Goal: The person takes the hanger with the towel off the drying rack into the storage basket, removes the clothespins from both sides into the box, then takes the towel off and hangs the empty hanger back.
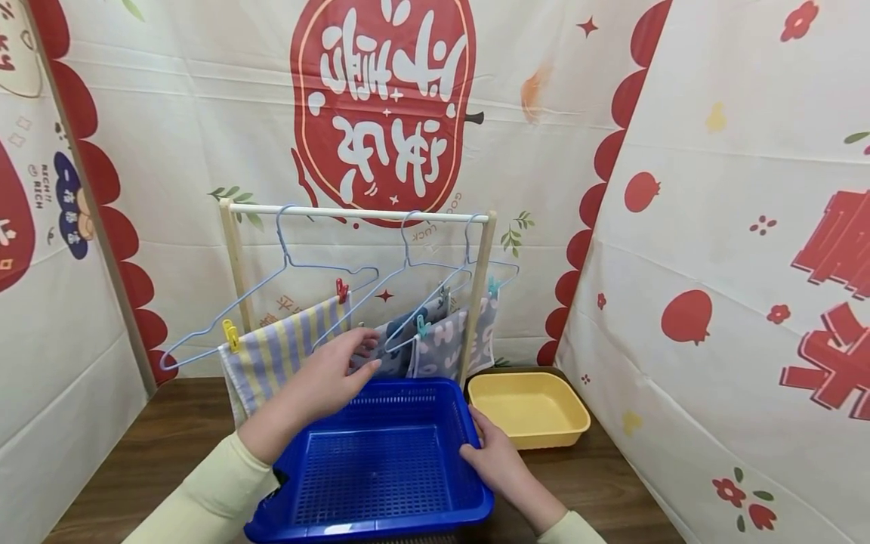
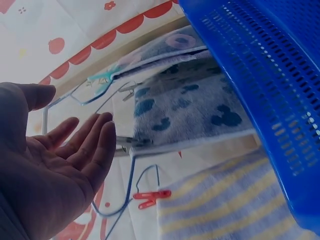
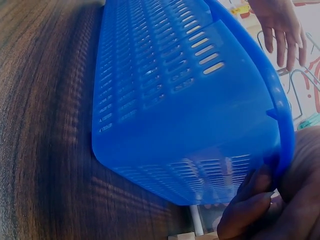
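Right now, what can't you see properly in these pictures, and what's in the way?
- Head view: the lower right part of the yellow-and-lavender striped cloth, behind the left hand and its wrist.
- Left wrist view: the lower end of the grey cloth with dark blue blotches, behind the blue rectangular plastic basket.
- Right wrist view: part of the right hand, cut off by the picture's edge.
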`<state>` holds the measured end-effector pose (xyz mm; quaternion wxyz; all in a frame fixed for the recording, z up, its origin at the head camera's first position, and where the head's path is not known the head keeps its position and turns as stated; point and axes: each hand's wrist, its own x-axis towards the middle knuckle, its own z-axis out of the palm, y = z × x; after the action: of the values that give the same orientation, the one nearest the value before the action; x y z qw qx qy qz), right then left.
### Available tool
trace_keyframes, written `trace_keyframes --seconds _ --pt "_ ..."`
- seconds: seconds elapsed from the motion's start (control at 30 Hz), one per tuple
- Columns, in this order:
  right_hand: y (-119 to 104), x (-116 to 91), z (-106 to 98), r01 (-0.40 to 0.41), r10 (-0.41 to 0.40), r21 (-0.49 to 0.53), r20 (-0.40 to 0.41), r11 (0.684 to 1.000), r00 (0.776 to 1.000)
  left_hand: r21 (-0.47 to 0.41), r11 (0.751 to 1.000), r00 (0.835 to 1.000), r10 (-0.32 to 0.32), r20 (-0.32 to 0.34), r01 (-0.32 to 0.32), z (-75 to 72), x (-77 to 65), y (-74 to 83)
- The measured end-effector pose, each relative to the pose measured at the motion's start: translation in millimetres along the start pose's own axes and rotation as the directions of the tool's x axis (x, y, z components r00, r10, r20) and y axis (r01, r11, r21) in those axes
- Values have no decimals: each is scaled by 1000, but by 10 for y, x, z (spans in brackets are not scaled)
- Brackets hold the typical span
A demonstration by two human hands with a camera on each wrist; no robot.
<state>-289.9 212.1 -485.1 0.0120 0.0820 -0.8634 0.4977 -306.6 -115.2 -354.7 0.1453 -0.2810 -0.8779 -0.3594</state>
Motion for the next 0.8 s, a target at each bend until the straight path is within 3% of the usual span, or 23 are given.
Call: trace_keyframes --seconds 0.37,0.8 --pt "4 -3 -17 11 -12 18 25 1000 1000 42 996 997 -77 12 76 168 359 79" --pt "30 -10 -19 14 -16 32 47 999 999 42 993 994 -107 25 106 359 606 168"
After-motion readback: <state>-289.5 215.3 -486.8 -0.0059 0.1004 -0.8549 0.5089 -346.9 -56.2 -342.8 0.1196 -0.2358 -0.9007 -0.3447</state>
